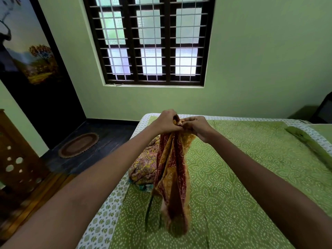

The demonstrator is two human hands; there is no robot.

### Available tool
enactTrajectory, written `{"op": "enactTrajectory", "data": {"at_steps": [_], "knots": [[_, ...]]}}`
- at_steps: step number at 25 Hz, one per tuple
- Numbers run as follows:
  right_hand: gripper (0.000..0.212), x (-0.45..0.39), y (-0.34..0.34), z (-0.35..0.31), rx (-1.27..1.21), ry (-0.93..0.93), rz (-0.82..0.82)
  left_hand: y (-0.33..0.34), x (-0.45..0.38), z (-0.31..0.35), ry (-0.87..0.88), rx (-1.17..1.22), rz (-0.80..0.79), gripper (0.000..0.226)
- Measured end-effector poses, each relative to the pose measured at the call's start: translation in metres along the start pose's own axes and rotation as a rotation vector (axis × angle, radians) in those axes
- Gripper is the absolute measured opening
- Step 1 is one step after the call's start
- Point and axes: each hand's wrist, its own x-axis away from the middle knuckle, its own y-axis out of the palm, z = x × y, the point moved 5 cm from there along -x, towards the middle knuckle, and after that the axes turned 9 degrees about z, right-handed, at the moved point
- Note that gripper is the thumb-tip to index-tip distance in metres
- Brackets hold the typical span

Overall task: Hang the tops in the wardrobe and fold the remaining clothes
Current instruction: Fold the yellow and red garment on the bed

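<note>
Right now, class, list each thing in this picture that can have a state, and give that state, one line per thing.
Left hand: gripping the top of the red and yellow garment.
Right hand: pinching the same top edge.
Red and yellow garment: held up, hanging bunched, lower end on the bed.
Floral garment: crumpled on the bed, unfolded.
Bed: covered with a green sheet.
Window: shut, barred.

The red-and-yellow garment (172,177) blurs at its lower end and hides part of the floral clothes (143,166) behind it; the bed (233,177) runs off-frame.
</note>
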Motion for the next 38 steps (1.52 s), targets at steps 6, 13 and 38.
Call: {"op": "enactTrajectory", "data": {"at_steps": [6, 13, 38], "knots": [[0.019, -0.008, -0.008, -0.01, 1.166, -0.591, -0.037, -0.019, 0.004, 0.0, 0.064, 0.055, 0.108, 0.018], [0.016, 0.055, 0.02, 0.025, 1.65, -1.328, -0.494, -0.071, 0.008, -0.034, 0.059, 0.049, 0.29, 0.017], [0.026, 0.046, -0.138, -0.065, 1.284, -0.595, 0.438, -0.026, -0.027, 0.016, -0.094, 0.065, 0.22, 0.01]]}}
